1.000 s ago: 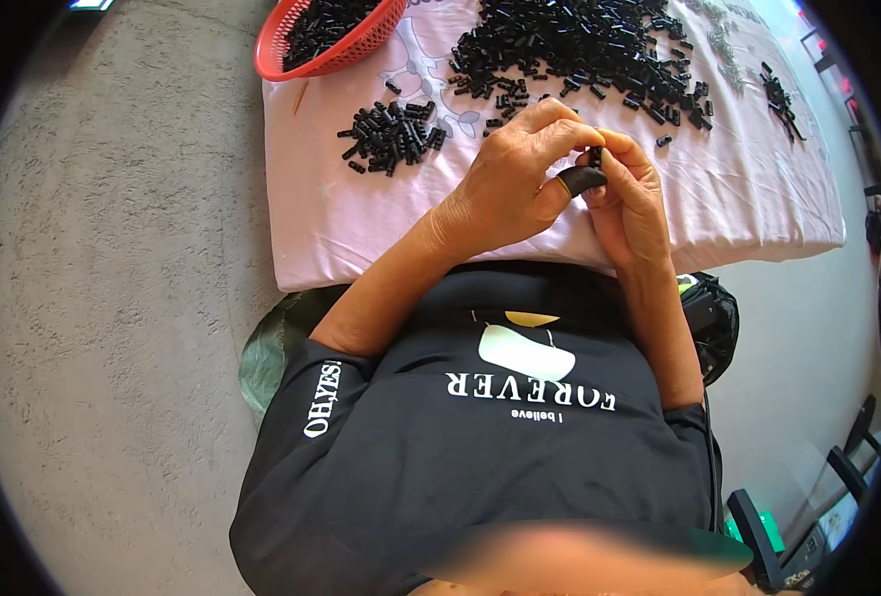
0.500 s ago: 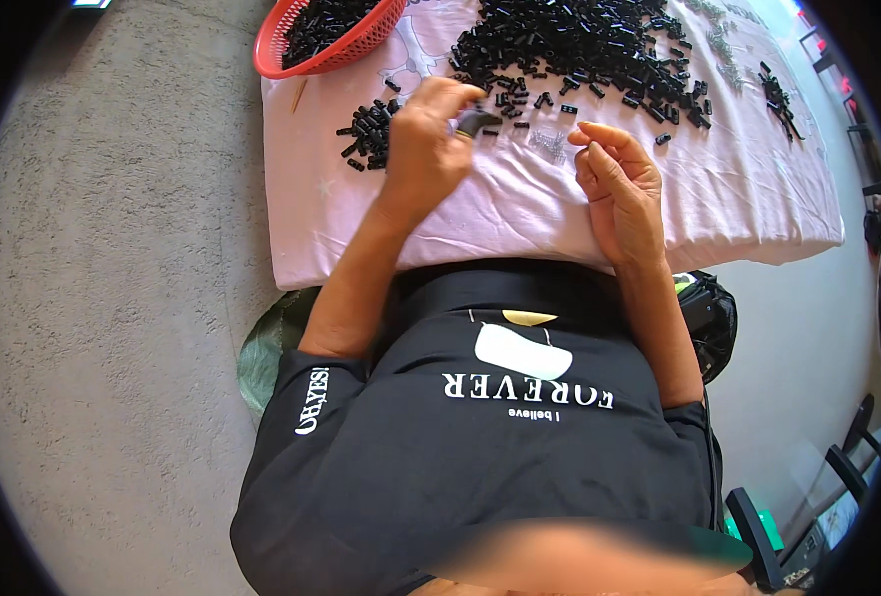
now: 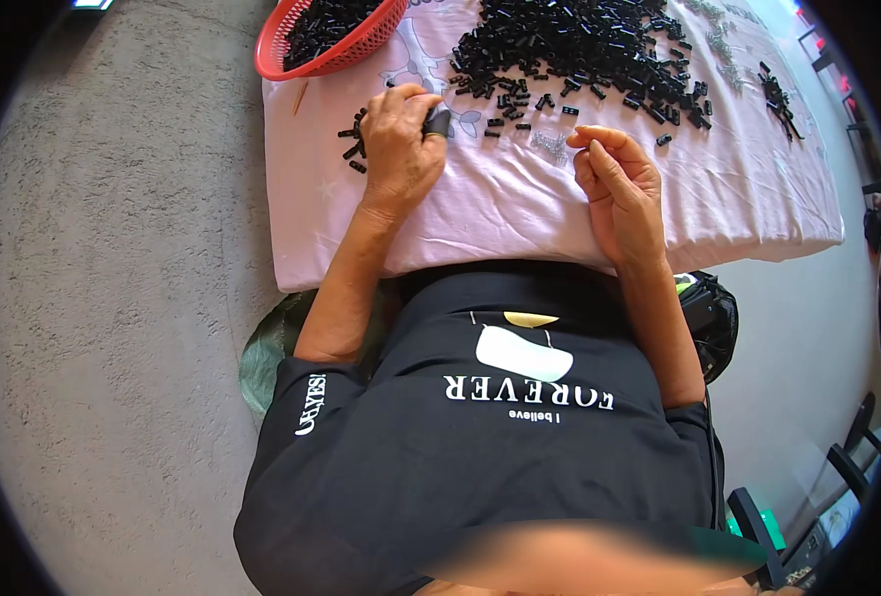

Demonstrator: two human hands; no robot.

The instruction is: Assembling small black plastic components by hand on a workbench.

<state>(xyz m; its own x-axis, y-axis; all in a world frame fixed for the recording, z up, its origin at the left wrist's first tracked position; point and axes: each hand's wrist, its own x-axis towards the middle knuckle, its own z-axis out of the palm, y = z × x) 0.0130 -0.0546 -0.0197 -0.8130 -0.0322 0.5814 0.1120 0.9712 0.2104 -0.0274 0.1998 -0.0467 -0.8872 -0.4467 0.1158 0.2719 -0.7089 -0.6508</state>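
My left hand (image 3: 399, 149) rests on the pink cloth (image 3: 520, 214) at the left, its fingers closed on a small black plastic part (image 3: 438, 122). It lies over a small heap of similar black parts (image 3: 351, 139), partly hiding it. My right hand (image 3: 614, 184) is raised slightly over the cloth's middle, thumb and forefinger pinched together; I see nothing between them. A few tiny silvery pieces (image 3: 552, 145) lie just left of that hand. A large pile of loose black parts (image 3: 579, 40) spreads across the far side.
A red mesh basket (image 3: 283, 62) holding black parts sits at the far left corner of the cloth. Another small cluster of black parts (image 3: 778, 94) lies far right. Grey concrete floor (image 3: 112, 298) lies to the left; a dark bag (image 3: 709, 318) sits by my right elbow.
The hands were together at the middle on a black part. My left hand carried the part leftward to the small heap; my right hand stayed and pinched shut.
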